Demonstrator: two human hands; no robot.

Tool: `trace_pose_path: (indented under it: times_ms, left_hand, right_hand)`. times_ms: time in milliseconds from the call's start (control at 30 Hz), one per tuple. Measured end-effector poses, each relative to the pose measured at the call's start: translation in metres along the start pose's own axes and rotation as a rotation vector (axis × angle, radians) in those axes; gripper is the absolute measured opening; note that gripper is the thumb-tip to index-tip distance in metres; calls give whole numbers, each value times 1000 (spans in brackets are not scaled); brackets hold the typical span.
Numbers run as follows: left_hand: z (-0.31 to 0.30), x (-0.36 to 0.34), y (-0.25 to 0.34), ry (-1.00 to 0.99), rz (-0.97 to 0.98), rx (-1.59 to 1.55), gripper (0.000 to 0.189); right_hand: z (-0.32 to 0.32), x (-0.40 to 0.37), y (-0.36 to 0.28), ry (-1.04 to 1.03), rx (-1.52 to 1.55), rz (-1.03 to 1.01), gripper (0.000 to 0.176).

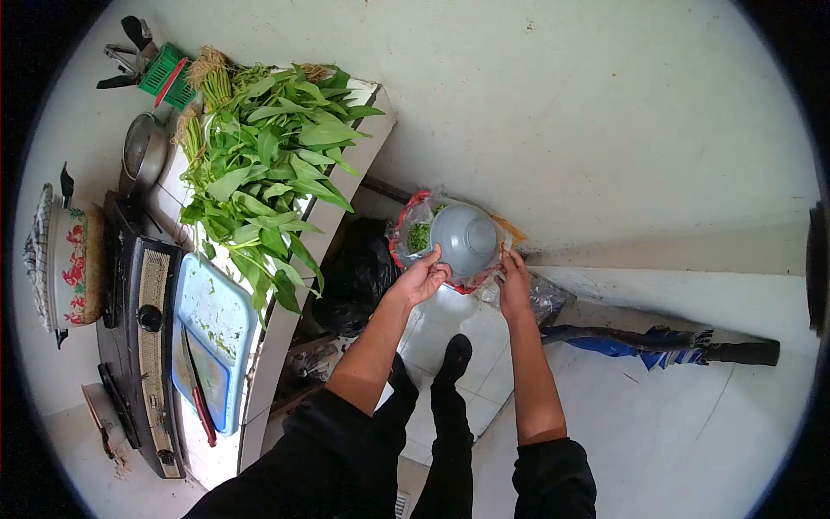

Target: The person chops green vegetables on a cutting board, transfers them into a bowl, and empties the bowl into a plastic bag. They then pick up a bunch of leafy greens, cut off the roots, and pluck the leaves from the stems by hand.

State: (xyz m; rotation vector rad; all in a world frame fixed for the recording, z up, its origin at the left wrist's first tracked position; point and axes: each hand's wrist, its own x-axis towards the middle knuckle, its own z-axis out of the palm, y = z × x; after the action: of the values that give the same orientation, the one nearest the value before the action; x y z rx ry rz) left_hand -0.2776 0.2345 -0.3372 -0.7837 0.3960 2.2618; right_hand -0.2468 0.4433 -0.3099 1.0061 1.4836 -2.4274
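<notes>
A grey bowl [465, 240] is tipped upside down over a red-rimmed bin lined with a clear plastic bag [399, 246]. My left hand [424, 276] grips the bowl's lower left edge. At its right side, my right hand [513, 275] has its fingers closed on the rim. Chopped green bits [419, 236] show in the bag, left of the bowl. What lies beneath the bowl is hidden.
Leafy greens [268, 164] cover the tiled counter at left. A knife [197, 389] lies on a blue cutting board [242, 322]. Farther left are a stove [149, 355] and a floral pot [78, 264]. A black bag [354, 272] and an umbrella [666, 346] are low down.
</notes>
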Motion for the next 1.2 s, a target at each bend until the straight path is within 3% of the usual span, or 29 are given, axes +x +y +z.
trace_pose_path:
  times_ms: [200,300,400,500,633,867,1067,1167,1200]
  left_hand:
    - [3,-10,3,-43,-30,87,22]
    - [28,-32,-4,95,81,324,20]
    - [52,-63,-12,69,300,1123,20]
    - [60,-90,-29,-99,791,1651,21]
    - [61,-120,-43,-145,929,1762,17]
    - [58,-207,-59,-115,843,1781,14]
    - [46,-329,-74,-93,931,1804,17]
    - [50,-403,-72,-74,878,1852,19]
    - [52,-428,-73,-44,918,1845,20]
  right_hand:
    - [-19,15,13,6,-150,26,33]
    - [-17,15,12,53,-200,23,38]
    - [-11,11,13,120,-123,0,41]
    - [-8,7,6,172,-48,-32,44]
    - [0,-13,-7,176,24,-110,45]
    - [-2,-83,4,30,-68,-241,40]
    - [39,-220,3,-44,-53,-105,39]
    - [71,-292,-12,-75,-242,-138,40]
    - [85,-314,-21,-120,-229,-39,41]
